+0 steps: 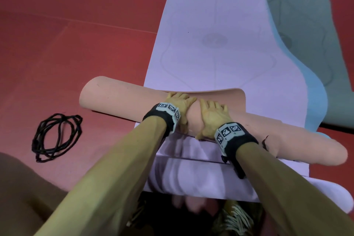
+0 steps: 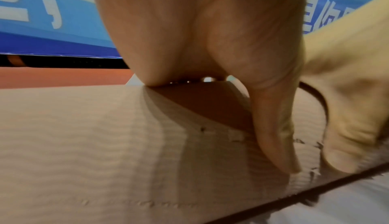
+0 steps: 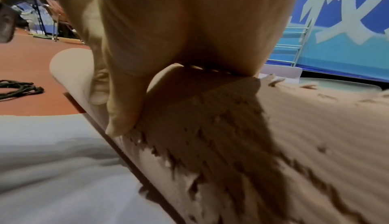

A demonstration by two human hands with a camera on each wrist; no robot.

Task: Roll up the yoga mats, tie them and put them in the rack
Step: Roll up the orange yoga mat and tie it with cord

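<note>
Both hands, left hand (image 1: pixel 179 104) and right hand (image 1: pixel 211 119), pressed side by side with fingers spread flat on ribbed peach mat (image 1: pixel 118 96), rolled into a tube across smooth lilac mat (image 1: pixel 214 25); coiled black cord (image 1: pixel 55 136) on red floor (image 1: pixel 67 15)

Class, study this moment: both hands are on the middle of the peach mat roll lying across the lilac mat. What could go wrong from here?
1. Both hands, left hand and right hand, press only the middle of the peach mat roll; its ends look wider, so it may roll unevenly or loosen.
2. The black cord lies apart on the red floor; reaching for it could let the roll spring open.
</note>
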